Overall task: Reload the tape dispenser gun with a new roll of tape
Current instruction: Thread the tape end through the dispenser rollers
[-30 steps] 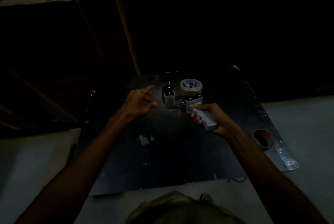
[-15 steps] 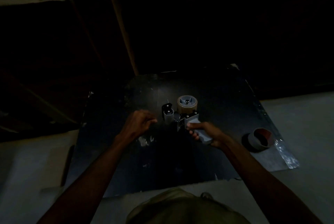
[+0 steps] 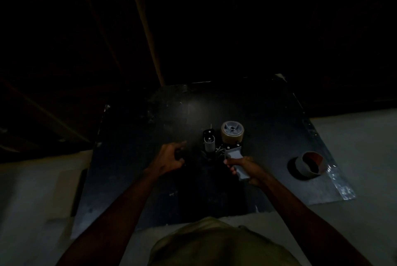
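We are seeing the right hand (image 3: 247, 169) wrapping its fingers round the grey plastic handle of the tape dispenser gun (image 3: 227, 147), which is standing on the dark mat (image 3: 133, 179) near its middle. A brown tape roll (image 3: 232, 134) is sitting on the gun's grey hub, round and smooth, with a small metal stud at the centre. The gun's grey cylindrical roller (image 3: 209, 144) is sticking up just left of the roll. The left hand (image 3: 169, 159) is hovering just left of the gun, fingers curling in; we cannot tell whether it is holding anything, too dark. A second tape roll (image 3: 308, 164) with a reddish core is lying on the mat's right edge, well apart from the gun. The mat is looking scuffed, lying on a pale floor (image 3: 354, 218).
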The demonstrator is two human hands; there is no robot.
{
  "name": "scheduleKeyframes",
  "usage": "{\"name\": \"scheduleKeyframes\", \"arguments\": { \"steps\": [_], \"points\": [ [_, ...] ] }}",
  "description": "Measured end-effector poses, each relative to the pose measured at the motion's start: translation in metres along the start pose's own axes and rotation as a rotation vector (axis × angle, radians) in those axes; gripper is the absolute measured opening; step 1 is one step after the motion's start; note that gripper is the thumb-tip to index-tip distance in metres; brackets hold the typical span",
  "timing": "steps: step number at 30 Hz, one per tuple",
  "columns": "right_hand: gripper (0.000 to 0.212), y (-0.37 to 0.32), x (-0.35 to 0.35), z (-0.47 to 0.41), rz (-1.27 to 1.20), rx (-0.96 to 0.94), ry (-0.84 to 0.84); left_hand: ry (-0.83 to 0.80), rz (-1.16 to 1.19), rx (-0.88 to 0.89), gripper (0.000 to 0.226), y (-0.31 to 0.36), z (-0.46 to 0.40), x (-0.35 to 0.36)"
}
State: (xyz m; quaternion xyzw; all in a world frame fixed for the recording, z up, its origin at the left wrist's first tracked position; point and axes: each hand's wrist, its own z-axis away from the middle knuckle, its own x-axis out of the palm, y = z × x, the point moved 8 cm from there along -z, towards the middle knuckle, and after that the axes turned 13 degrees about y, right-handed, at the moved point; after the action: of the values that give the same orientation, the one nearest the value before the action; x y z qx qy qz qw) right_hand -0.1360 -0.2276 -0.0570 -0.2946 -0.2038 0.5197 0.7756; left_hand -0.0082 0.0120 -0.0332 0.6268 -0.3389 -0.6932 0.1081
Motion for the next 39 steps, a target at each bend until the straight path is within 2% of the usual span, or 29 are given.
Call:
{"name": "scheduleKeyframes", "arguments": {
  "steps": [2, 4, 9, 14, 17, 21, 24, 32, 35, 39],
  "points": [
    [0.009, 0.001, 0.000, -0.003, -0.025, 0.002, -0.005, -0.034, 0.086, -0.077, 0.082, 0.009, 0.001, 0.016],
    [0.008, 0.003, 0.001, -0.005, -0.024, 0.012, -0.021, -0.042, 0.116, -0.137, 0.086, 0.011, -0.001, 0.031],
    [0.005, 0.004, -0.002, -0.010, -0.009, -0.002, -0.025, -0.018, 0.005, -0.131, 0.073, 0.022, -0.006, 0.048],
    [0.005, 0.005, -0.001, -0.013, -0.048, 0.000, -0.038, -0.038, -0.023, 0.002, 0.041, 0.035, -0.009, 0.062],
    [0.007, 0.006, -0.002, -0.014, -0.053, 0.012, -0.032, -0.035, 0.006, 0.025, 0.021, 0.037, -0.010, 0.067],
    [0.011, 0.006, -0.003, -0.015, -0.035, 0.017, -0.034, 0.029, 0.113, -0.005, 0.017, 0.031, -0.009, 0.061],
    [0.005, 0.005, -0.004, -0.015, -0.033, 0.014, -0.038, 0.074, 0.133, 0.002, 0.012, 0.034, -0.007, 0.047],
    [0.009, 0.008, -0.004, -0.013, -0.055, -0.001, -0.032, 0.175, 0.072, 0.125, 0.010, 0.045, -0.005, 0.029],
    [0.011, 0.010, -0.006, -0.014, -0.032, -0.012, -0.027, 0.168, 0.071, 0.133, 0.009, 0.044, -0.008, 0.029],
    [0.026, 0.011, -0.014, -0.016, 0.151, -0.077, 0.096, 0.095, 0.029, 0.121, 0.011, 0.041, -0.010, 0.037]
  ]
}}
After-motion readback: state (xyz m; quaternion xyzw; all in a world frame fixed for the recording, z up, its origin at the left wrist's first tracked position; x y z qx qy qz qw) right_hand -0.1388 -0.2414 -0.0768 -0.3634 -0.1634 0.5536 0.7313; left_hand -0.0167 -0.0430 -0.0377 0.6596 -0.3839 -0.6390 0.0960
